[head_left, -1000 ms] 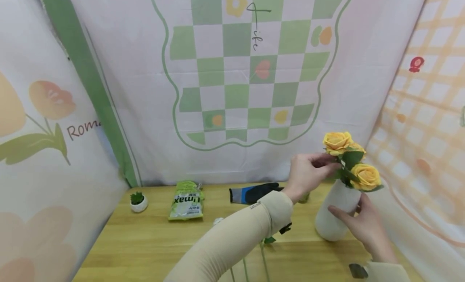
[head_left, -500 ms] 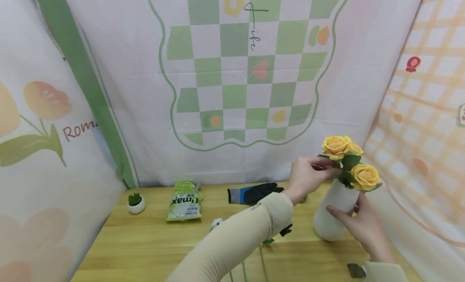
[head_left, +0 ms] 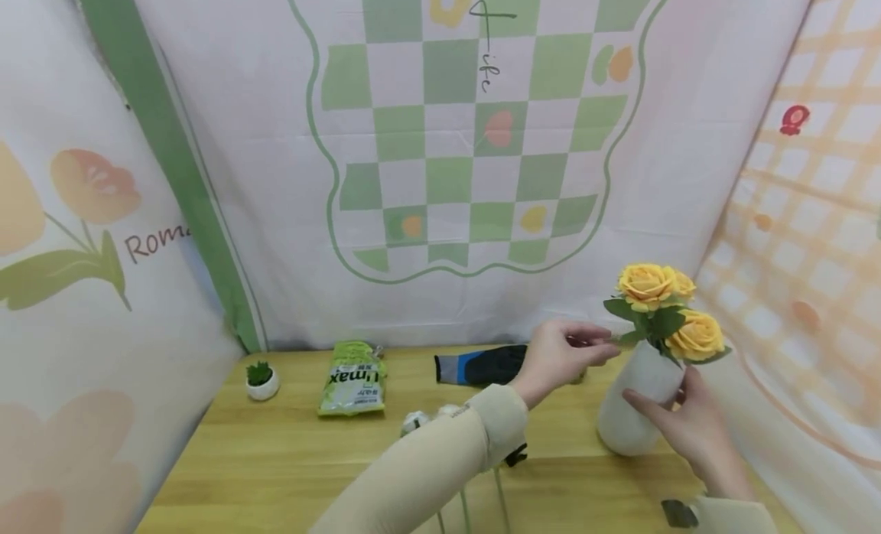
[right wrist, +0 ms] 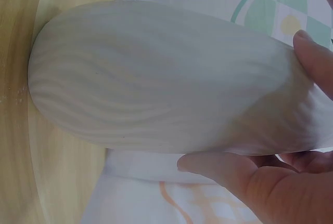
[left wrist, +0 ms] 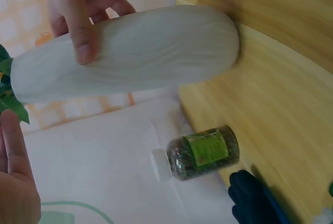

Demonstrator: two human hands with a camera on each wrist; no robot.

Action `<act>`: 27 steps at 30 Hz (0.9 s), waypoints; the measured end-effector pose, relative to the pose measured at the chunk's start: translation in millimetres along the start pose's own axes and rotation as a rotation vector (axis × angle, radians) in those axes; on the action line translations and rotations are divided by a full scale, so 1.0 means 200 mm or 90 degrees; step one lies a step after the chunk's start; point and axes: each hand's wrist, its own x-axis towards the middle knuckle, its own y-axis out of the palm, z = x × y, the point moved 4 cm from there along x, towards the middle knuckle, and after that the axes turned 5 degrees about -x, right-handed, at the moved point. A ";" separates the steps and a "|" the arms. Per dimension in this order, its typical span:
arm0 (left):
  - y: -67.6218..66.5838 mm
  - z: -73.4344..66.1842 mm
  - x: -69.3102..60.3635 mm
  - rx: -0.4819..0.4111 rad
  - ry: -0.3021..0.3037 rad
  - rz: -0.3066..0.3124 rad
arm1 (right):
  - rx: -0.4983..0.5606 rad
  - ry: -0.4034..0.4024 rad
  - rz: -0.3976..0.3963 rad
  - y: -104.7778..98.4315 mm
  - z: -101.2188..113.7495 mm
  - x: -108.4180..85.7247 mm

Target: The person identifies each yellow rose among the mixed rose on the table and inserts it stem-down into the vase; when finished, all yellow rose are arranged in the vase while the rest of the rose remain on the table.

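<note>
A white vase stands slightly tilted at the right of the table, with yellow roses and green leaves at its mouth. My right hand grips the vase, its thumb on the near side and its other fingers partly hidden behind. To the left of the leaves is my left hand, fingers stretched toward a leaf. In the left wrist view its fingertips lie beside that leaf; whether they touch I cannot tell. White flowers with green stems lie on the table, partly hidden by my left sleeve.
Along the back lie a blue-and-black work glove and a green packet. A small potted succulent stands at the left. A jar with a green label is behind my left hand. Printed cloth encloses the table.
My left hand has drawn back left and down from the rose stems, its fingers loosened. More leaves show now. The right hand keeps its hold on the vase.
</note>
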 end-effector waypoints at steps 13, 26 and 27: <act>-0.38 0.13 -0.23 0.184 0.030 0.045 | 0.003 0.010 0.007 0.00 -0.01 0.01; -0.73 0.24 -0.58 0.475 -0.008 0.069 | 0.000 0.005 0.014 0.00 -0.02 0.01; -0.76 0.25 -0.61 0.493 -0.022 0.072 | -0.001 0.006 0.016 0.00 -0.02 0.02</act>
